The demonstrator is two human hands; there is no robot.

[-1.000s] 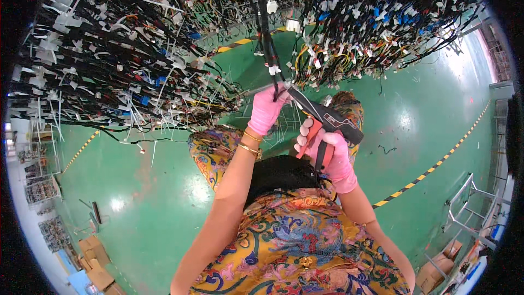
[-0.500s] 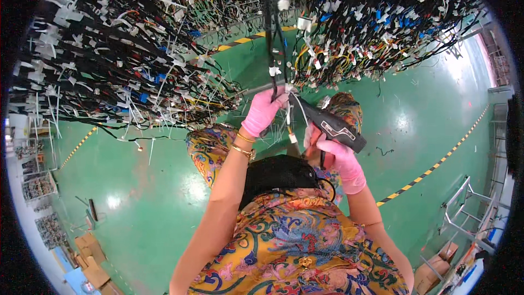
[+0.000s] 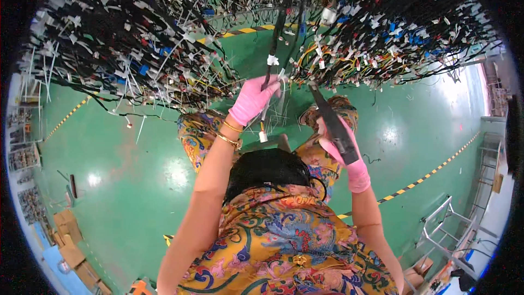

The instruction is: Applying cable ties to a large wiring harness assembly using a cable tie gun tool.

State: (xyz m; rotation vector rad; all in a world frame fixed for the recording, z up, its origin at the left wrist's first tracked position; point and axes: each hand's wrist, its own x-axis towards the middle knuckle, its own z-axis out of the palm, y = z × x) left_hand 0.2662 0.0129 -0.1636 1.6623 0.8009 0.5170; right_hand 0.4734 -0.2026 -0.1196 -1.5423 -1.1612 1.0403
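My left hand [image 3: 254,101], in a pink glove, pinches a black wire harness [image 3: 279,27] that hangs from above. White tape or a tie wraps the harness just over my fingers, and a translucent cable tie [image 3: 282,79] sticks up beside them. Below this hand dangles a white connector [image 3: 263,137] on short wires. My right hand [image 3: 349,155], gloved the same way, is wrapped round a black cable tie gun [image 3: 331,119]. The gun's narrow nose points up and away, to the right of the harness and apart from it. Its trigger is hidden.
Dense hanging bundles of wire harnesses [image 3: 109,38] crowd the left, with more bundles [image 3: 404,27] on the right. My knees are spread below them, with a black bag [image 3: 270,172] at my lap. Cardboard boxes [image 3: 73,240] stand lower left, a metal rack [image 3: 445,221] lower right.
The cable tie gun has come away from the harness and swung right, its nose now pointing more upward. My left hand keeps its hold on the harness and sits slightly further left.
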